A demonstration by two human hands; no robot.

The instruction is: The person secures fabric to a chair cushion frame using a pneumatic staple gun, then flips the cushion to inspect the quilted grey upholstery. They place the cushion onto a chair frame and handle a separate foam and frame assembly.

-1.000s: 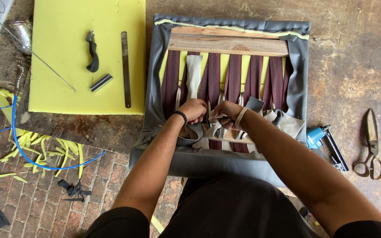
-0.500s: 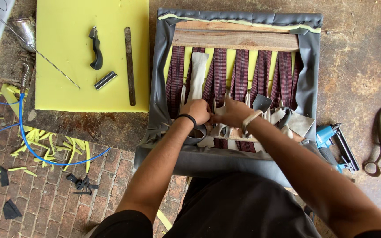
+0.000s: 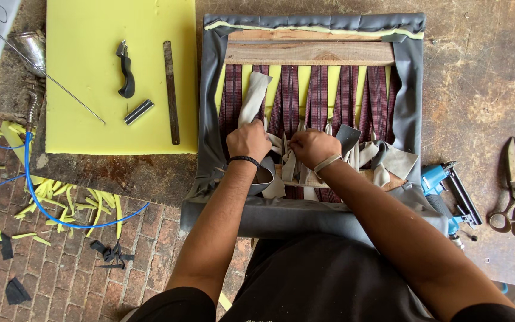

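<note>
- Left hand and right hand pinched grey fabric strips over the seat frame, apparently gripping tight.
- A strip could slip loose if either grip slackened.

Bare forearms all the way up, with short black sleeves just peeking in around 6 o'clock. The left hand has a thin black band around the wrist, and the right hand has a pale, light-coloured band on its wrist. No gloves and no rings that I can make out. Dark black clothing covers the lap below.
</note>
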